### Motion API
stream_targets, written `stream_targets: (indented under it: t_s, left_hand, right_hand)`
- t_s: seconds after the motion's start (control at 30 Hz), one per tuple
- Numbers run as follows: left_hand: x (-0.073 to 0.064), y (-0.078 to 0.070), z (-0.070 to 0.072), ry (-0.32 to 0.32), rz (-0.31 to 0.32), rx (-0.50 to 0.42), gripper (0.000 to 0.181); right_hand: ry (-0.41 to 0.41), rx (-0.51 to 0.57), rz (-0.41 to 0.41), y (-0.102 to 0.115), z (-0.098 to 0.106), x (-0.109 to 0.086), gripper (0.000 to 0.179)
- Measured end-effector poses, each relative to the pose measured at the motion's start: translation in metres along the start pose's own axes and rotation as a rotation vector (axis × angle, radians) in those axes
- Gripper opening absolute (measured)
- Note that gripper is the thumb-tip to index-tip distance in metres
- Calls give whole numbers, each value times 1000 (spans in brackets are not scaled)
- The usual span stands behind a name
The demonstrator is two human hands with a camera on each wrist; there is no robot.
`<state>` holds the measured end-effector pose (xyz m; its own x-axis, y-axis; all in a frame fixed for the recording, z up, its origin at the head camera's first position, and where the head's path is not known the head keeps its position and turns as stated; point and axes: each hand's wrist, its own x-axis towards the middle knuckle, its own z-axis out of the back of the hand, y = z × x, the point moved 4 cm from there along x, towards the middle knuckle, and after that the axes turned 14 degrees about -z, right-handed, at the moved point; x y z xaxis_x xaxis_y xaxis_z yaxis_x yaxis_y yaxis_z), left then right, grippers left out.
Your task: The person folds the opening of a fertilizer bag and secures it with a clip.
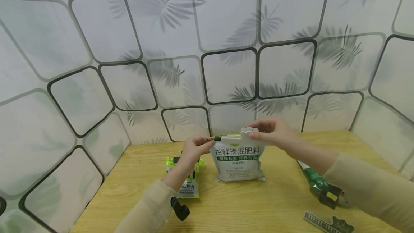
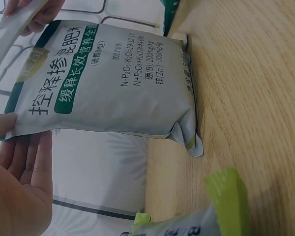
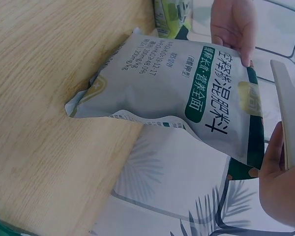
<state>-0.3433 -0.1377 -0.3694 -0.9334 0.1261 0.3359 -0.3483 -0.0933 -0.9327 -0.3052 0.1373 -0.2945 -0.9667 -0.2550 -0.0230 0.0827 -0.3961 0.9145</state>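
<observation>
Left hand (image 1: 193,149): pinching the white bag (image 1: 238,168) by a top corner.
Right hand (image 1: 276,132): gripping a white clip (image 3: 289,98) at the bag's top.
Bag: standing on the table (image 1: 275,200).

Free tabletop (image 1: 281,186) between white bag (image 1: 239,172) and green-white packet (image 1: 314,178)

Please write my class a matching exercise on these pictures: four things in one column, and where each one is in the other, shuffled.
Things
1. White bag
2. White clip
3. Lime-green packet
4. Grey clip

Places
A. On the table, at the head view's lower right
B. In the right hand
C. Upright, its top corner pinched by the left hand
D. Left of the white bag

Pairs: 1-C, 2-B, 3-D, 4-A
</observation>
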Motion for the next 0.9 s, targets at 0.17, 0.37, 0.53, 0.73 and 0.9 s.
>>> stream_targets:
  t_s: [0.17, 0.37, 0.53, 0.73, 0.9]
  left_hand:
    - [-1, -1, 0, 1, -2, -7, 11]
    - [-2, -1, -1, 20, -25, -29, 10]
    - [-3, 0, -1, 35, -30, -44, 12]
    - [-4, 1, -2, 48, -22, -29, 16]
    - [-5, 3, -2, 60, -7, -21, 21]
  right_hand:
    - [-19, -21, 5, 4, 2, 2, 39]
    - [-37, -41, 6, 6, 5, 5, 39]
    - [-51, -33, -38, 4, 7, 9, 43]
    - [-63, -28, -61, 0, 8, 13, 45]
    - [-72, -21, -52, -1, 9, 14, 44]
